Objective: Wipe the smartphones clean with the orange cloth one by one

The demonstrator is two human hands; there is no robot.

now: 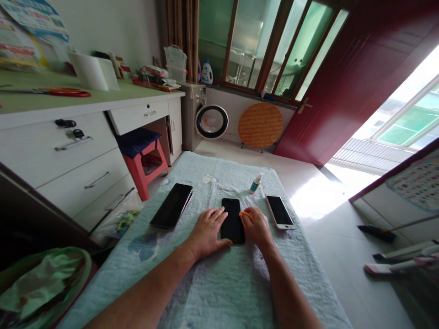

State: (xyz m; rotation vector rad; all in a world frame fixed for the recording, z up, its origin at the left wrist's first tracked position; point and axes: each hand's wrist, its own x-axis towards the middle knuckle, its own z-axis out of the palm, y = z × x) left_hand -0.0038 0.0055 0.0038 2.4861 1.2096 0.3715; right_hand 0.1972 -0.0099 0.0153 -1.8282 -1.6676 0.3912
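The black phone (233, 223) lies flat, screen up, on the pale blue quilted cover (212, 292), between the two hands and with its long sides running roughly away from the person. The left hand (206, 230) is partly open, fingertips touching the phone's left edge and the thumb reaching to its near end. The right hand (258, 228) is curled nearly closed, its fingers pinching an orange cloth (245, 214) at the phone's right edge. Just beside the right hand, farther to the right, the white-framed phone (280, 213) lies with its dark screen up, and beyond that hand stands a small white-capped bottle (255, 183) with a teal label. Well to the left, a larger dark-screened device (172, 205) rests with a pale edge showing beneath its right side; what that edge belongs to is unclear. Past the cover, on the left, are a pink stool (141, 177) with a dark blue seat and a white desk (99, 157) with a green top. Farther back, a washing machine (192, 109) has its round door open, near an upright round wooden board (260, 125) and a dark red door (325, 82)
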